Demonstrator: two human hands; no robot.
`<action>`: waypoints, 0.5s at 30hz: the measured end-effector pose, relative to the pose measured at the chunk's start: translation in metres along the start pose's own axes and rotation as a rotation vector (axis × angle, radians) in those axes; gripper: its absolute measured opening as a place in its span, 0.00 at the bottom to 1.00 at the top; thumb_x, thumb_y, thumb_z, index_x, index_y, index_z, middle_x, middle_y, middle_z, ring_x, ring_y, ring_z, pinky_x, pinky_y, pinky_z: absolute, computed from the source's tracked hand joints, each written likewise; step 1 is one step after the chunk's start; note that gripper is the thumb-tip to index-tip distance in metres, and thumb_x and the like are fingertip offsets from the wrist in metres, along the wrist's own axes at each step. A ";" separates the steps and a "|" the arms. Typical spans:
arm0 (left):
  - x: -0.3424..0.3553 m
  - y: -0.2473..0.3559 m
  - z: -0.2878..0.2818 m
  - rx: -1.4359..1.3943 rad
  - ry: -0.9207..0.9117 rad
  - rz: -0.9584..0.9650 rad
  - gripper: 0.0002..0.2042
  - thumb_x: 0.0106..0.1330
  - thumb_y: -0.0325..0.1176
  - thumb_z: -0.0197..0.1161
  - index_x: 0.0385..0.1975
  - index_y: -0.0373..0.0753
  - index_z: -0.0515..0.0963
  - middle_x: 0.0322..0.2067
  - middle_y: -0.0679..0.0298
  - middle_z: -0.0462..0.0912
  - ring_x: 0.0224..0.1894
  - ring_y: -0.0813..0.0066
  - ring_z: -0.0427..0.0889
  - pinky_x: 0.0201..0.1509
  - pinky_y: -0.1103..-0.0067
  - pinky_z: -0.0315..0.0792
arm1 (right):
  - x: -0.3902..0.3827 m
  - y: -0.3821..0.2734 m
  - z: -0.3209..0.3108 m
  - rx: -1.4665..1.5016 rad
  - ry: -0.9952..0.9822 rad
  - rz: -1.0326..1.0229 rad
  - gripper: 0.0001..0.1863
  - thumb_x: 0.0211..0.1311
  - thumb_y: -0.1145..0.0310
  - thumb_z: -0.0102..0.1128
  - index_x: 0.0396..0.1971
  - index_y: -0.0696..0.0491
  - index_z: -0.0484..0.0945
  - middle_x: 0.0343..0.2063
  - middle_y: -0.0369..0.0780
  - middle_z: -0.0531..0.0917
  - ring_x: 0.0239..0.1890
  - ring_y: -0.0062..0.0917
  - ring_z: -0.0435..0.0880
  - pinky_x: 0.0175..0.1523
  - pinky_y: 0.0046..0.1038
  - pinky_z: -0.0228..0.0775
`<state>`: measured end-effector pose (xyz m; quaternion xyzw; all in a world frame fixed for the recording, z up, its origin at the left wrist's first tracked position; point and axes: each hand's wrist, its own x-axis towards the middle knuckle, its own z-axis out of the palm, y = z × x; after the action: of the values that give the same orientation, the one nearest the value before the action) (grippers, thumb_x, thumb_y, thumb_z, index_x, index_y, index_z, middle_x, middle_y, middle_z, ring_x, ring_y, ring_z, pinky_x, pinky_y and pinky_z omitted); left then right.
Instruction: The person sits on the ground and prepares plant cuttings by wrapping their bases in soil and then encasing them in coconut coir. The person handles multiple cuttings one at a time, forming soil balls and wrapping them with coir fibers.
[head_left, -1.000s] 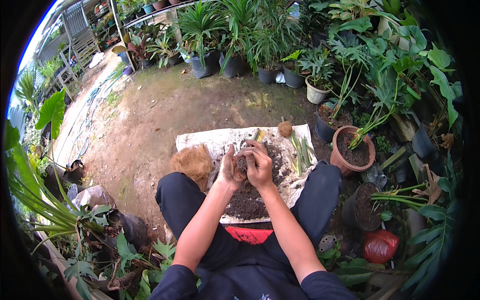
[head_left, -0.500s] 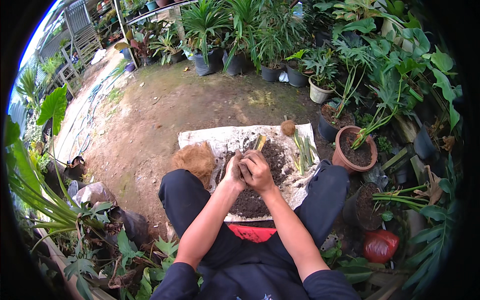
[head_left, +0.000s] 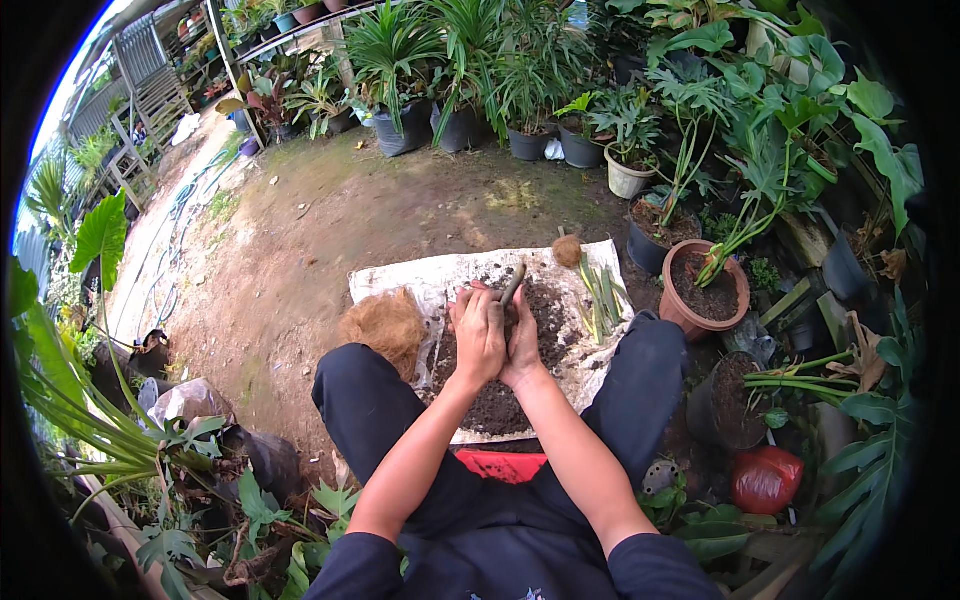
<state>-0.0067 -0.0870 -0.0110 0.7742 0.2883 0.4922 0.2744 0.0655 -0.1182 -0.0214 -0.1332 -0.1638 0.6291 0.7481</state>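
My left hand [head_left: 477, 335] and my right hand [head_left: 522, 345] are pressed together, closed around the lower end of a leaf cutting [head_left: 514, 284]. Its narrow greenish-brown top sticks up between the fingers, leaning right; whatever the palms enclose is hidden. Dark soil is smeared on the fingers. Below them a heap of dark soil [head_left: 490, 408] lies on a white sheet [head_left: 400, 277]. On the sheet's left is a clump of brown coconut fibre [head_left: 385, 333]. To the right rest several long green leaf cuttings [head_left: 600, 303], with a small fibre-wrapped ball [head_left: 567, 250] just beyond them.
My bent knees flank the sheet, and a red object [head_left: 500, 466] lies between my legs. A terracotta-coloured pot [head_left: 705, 290] and a dark pot [head_left: 727, 402] stand close on the right, near a red plastic bag [head_left: 766, 480]. Potted plants line the far side; a hose [head_left: 185, 215] runs along the left.
My hands have turned over each other, the left now showing its back and the right its inner side. The leaf cutting has turned with them, its yellow edge no longer showing.
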 end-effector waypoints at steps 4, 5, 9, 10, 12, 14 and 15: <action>-0.002 -0.003 -0.001 0.509 0.111 0.296 0.16 0.73 0.43 0.47 0.45 0.41 0.78 0.51 0.54 0.69 0.63 0.52 0.62 0.65 0.54 0.49 | -0.003 -0.011 -0.001 -0.107 0.018 -0.003 0.29 0.73 0.43 0.46 0.51 0.55 0.77 0.47 0.40 0.82 0.50 0.28 0.80 0.56 0.31 0.73; 0.000 -0.005 -0.003 0.511 0.099 0.299 0.16 0.72 0.46 0.49 0.47 0.44 0.78 0.55 0.55 0.66 0.65 0.52 0.59 0.65 0.54 0.49 | -0.002 -0.011 -0.001 -0.119 0.113 -0.035 0.25 0.73 0.46 0.46 0.48 0.53 0.78 0.45 0.39 0.82 0.49 0.27 0.80 0.56 0.31 0.73; 0.000 -0.008 0.000 0.526 0.129 0.393 0.17 0.70 0.46 0.52 0.49 0.41 0.77 0.55 0.55 0.68 0.63 0.53 0.63 0.66 0.54 0.49 | -0.001 -0.008 0.001 -0.142 0.341 -0.121 0.15 0.75 0.55 0.47 0.39 0.50 0.78 0.35 0.33 0.80 0.40 0.20 0.79 0.48 0.29 0.74; 0.000 -0.008 0.001 0.530 0.128 0.437 0.18 0.70 0.46 0.53 0.49 0.41 0.76 0.55 0.55 0.68 0.63 0.53 0.63 0.66 0.54 0.49 | -0.001 -0.007 0.000 -0.174 0.348 -0.148 0.17 0.75 0.53 0.48 0.40 0.50 0.78 0.34 0.32 0.80 0.37 0.20 0.79 0.45 0.27 0.74; -0.001 -0.008 0.002 0.509 0.091 0.428 0.17 0.70 0.45 0.54 0.49 0.39 0.76 0.54 0.55 0.69 0.62 0.53 0.65 0.65 0.55 0.51 | -0.001 -0.006 0.000 -0.205 0.428 -0.167 0.19 0.75 0.51 0.48 0.40 0.52 0.79 0.33 0.32 0.80 0.35 0.18 0.78 0.42 0.25 0.73; -0.002 -0.009 0.003 0.452 0.070 0.419 0.17 0.69 0.44 0.56 0.49 0.38 0.76 0.54 0.54 0.70 0.61 0.52 0.67 0.64 0.57 0.55 | -0.003 -0.006 0.000 -0.252 0.380 -0.213 0.19 0.75 0.51 0.48 0.39 0.52 0.79 0.33 0.32 0.80 0.34 0.18 0.78 0.42 0.25 0.73; -0.001 -0.009 0.003 0.415 0.053 0.427 0.16 0.70 0.42 0.55 0.49 0.37 0.76 0.54 0.53 0.69 0.60 0.52 0.67 0.64 0.58 0.57 | -0.004 -0.007 0.001 -0.274 0.376 -0.233 0.20 0.75 0.50 0.48 0.39 0.52 0.79 0.32 0.32 0.80 0.34 0.18 0.78 0.42 0.25 0.74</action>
<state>-0.0062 -0.0822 -0.0187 0.8437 0.2206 0.4893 -0.0070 0.0711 -0.1232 -0.0180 -0.3280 -0.1199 0.4750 0.8077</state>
